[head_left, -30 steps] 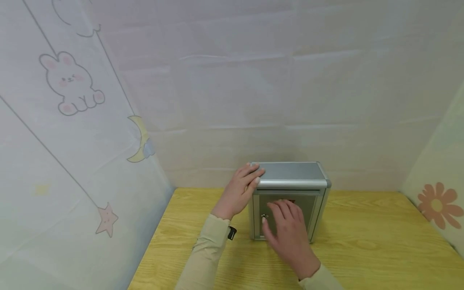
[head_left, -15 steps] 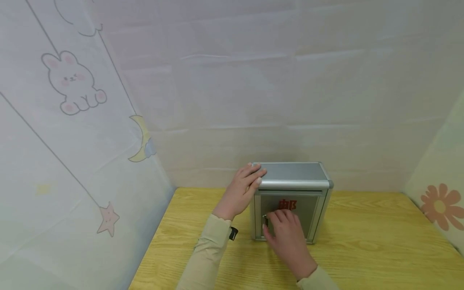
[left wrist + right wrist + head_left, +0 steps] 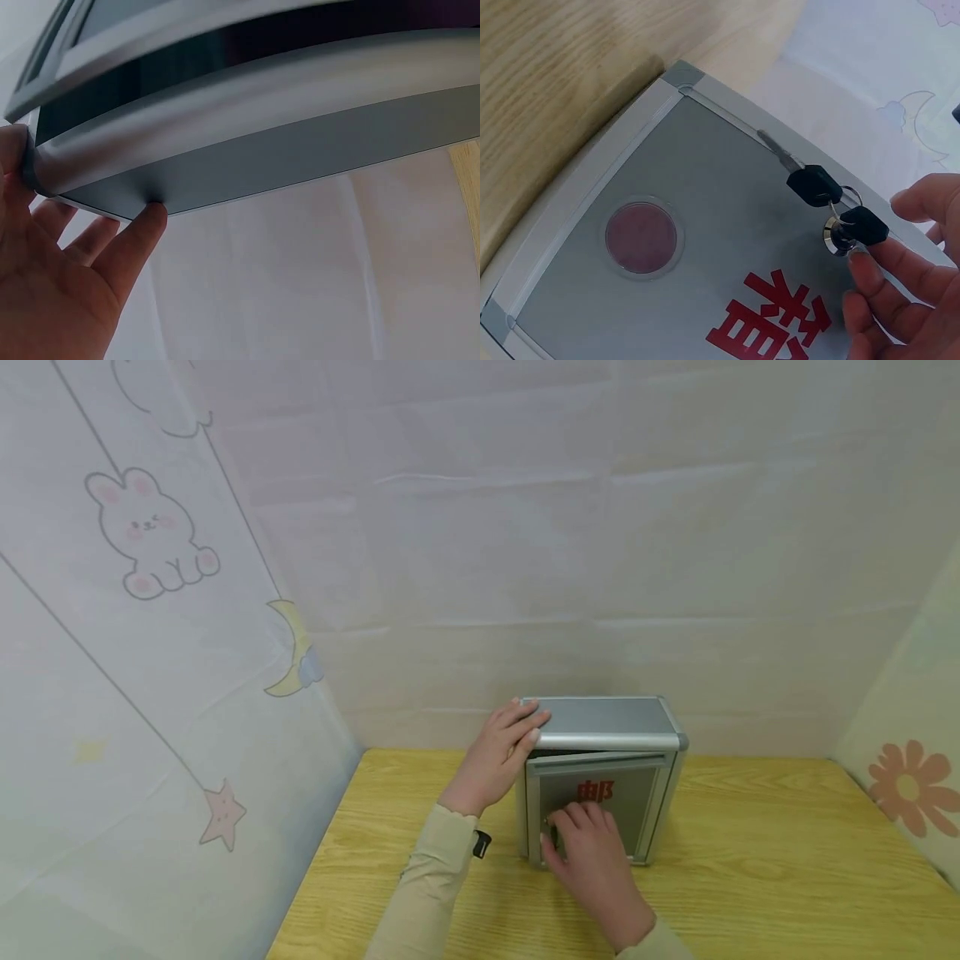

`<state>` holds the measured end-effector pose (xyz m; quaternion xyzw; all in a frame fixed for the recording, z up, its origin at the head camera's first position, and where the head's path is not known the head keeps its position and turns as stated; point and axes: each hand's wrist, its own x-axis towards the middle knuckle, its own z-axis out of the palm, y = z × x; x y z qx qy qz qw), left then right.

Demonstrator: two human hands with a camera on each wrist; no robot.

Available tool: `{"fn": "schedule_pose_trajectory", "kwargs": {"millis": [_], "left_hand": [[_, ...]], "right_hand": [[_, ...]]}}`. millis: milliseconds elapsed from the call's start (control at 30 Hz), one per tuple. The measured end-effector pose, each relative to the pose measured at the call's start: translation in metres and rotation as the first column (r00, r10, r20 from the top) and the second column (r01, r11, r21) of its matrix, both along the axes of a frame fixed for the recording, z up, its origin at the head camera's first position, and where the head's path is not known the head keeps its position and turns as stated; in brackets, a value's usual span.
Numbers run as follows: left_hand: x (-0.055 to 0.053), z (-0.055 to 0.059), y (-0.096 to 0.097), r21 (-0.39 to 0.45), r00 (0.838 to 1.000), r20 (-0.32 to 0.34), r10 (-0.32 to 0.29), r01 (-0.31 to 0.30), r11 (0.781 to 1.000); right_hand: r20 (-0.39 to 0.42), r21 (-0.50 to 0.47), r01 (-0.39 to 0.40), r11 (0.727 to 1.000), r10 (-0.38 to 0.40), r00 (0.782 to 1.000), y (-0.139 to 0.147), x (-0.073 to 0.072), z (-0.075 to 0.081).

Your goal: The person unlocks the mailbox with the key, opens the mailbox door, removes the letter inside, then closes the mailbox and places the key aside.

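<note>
A silver metal mailbox (image 3: 615, 718) stands on the table, with red characters on its front door (image 3: 633, 793). The door is slightly ajar; a dark gap shows along its top left. On the mailbox's top left corner rests my left hand (image 3: 491, 760), fingers laid over the edge. My right hand (image 3: 596, 860) is at the lock (image 3: 834, 235), where a black-headed key (image 3: 866, 226) sits. Its fingers curl against that key, with the thumb apart from it in the right wrist view. From the same ring hangs a second key (image 3: 814, 185).
The mailbox stands on a yellow wood-grain table (image 3: 772, 843). A pale fabric backdrop (image 3: 480, 568) rises close behind it, and a printed side wall (image 3: 150, 693) borders the left. A round window (image 3: 641, 238) is set in the door.
The right fingers have come onto the key at the lock, and the door has swung slightly outward from the mailbox's frame. The left hand has stayed on the corner.
</note>
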<state>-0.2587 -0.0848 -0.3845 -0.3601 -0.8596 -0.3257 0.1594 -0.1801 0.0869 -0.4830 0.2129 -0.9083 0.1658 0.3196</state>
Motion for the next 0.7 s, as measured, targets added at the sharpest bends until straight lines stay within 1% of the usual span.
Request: {"fn": "schedule_pose_trajectory", "kwargs": {"millis": [167,267,367,433,467,533,567,633,700], "left_hand": [[0.0,0.0,-0.001,-0.014,1.0,0.002,0.0,0.0,1.0],[0.001,0.0,-0.001,-0.023,1.0,0.005,0.005,-0.005,1.0],[0.002,0.001,0.0,-0.033,1.0,0.009,0.015,-0.015,0.999],[0.003,0.001,0.0,-0.035,1.0,0.011,0.019,-0.019,0.999],[0.002,0.001,0.0,-0.035,1.0,0.011,0.02,-0.02,0.999],[0.003,0.0,0.0,-0.033,1.0,0.019,0.02,-0.019,0.999],[0.003,-0.001,0.0,-0.032,1.0,0.017,0.019,-0.018,0.999],[0.002,-0.002,0.001,-0.028,1.0,0.014,0.016,-0.016,0.999],[0.002,-0.002,0.001,-0.029,1.0,0.008,0.018,-0.018,0.999]], "right_hand": [[-0.021,-0.004,-0.014,1.0,0.014,1.0,0.002,0.007,-0.003],[-0.016,-0.01,-0.016,1.0,0.016,1.0,0.003,0.01,-0.003],[-0.015,-0.019,-0.018,1.0,0.018,1.0,0.004,0.012,-0.001],[-0.038,-0.043,-0.041,0.998,0.039,0.998,0.004,0.013,0.003],[-0.055,-0.061,-0.06,0.996,0.056,0.997,0.004,0.013,0.006],[-0.126,-0.109,-0.11,0.988,0.096,0.987,0.004,0.013,0.014],[-0.174,-0.131,-0.137,0.982,0.113,0.978,0.004,0.013,0.019],[-0.275,-0.172,-0.191,0.966,0.14,0.951,0.003,0.011,0.03],[-0.333,-0.189,-0.211,0.959,0.14,0.932,0.001,0.01,0.04]]}}
